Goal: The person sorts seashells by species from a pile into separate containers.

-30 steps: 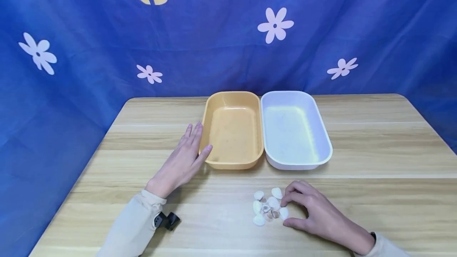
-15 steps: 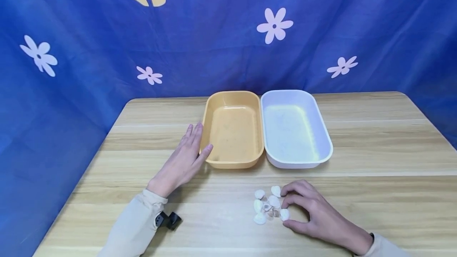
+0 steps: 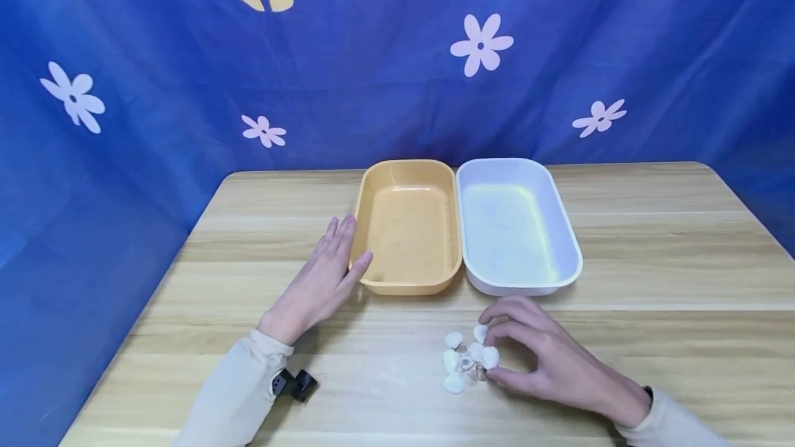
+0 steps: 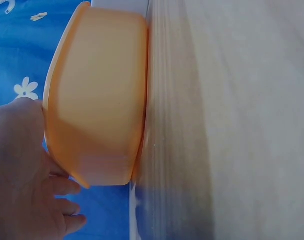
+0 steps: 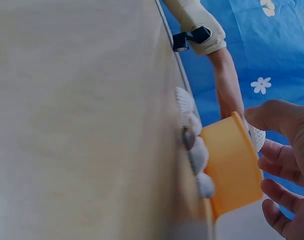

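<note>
My right hand [image 3: 546, 357] pinches a white ribbed seashell [image 3: 490, 357] between thumb and fingers. That shell shows raised above the others in the right wrist view, at the thumb tip. Beside it on the table lies a small cluster of white seashells [image 3: 453, 383] with a few brownish ones in the middle. My left hand [image 3: 313, 288] rests with extended fingers against the left rim of a yellow-orange plastic tub [image 3: 410, 289], its thumb over the near left corner. In the left wrist view the hand [image 4: 27, 170] lies along the tub's rim.
A white plastic tub [image 3: 522, 288] stands right against the yellow-orange one. Both sit toward the back of the wooden table [image 3: 658, 261]. A blue curtain [image 3: 373, 61] with flower prints hangs behind. A black device [image 3: 295, 385] is strapped to the left wrist.
The right hand has closed on the rightmost white shell and raised it slightly, moving a little left and away from me. The left hand stays at the tub.
</note>
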Demonstrator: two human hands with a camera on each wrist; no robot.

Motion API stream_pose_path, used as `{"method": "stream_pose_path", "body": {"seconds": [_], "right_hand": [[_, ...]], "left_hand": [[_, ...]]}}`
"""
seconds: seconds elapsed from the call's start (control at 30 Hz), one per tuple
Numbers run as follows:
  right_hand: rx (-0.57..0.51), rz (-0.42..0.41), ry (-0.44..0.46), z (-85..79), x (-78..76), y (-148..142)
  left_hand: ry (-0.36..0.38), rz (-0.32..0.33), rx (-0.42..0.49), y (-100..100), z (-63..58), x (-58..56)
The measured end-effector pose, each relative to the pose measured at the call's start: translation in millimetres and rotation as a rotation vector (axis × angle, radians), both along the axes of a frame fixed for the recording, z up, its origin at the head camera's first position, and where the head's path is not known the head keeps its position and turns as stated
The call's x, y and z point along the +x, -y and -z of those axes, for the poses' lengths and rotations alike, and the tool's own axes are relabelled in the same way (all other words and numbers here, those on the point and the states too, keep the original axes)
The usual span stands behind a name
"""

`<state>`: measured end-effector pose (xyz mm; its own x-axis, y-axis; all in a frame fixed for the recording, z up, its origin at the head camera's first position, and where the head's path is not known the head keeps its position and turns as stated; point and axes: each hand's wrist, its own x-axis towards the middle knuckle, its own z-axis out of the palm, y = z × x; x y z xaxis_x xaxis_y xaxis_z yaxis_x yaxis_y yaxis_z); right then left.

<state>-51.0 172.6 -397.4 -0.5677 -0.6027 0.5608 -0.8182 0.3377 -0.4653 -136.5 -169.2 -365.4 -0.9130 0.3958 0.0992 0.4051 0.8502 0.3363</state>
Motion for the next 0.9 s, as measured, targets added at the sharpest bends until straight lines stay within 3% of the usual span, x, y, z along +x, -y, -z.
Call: {"method": "stream_pose_path", "body": {"seconds": [0.2,0.47,0.9], "right_hand": [[0.021,-0.014,-0.033,-18.4,-13.7,13.8],[-0.025,-0.004,0.001,-32.9,-34.7,29.8],[-0.049,0.103,0.089,-43.6,-65.5,49.5]], "left_hand": [[0.002,0.001,0.000,0.8,0.4,0.2],[0.002,-0.005,-0.008,1.2,0.8,0.4],[-0.035,0.006,-0.084,0.7,-5.7,1.0]]}}
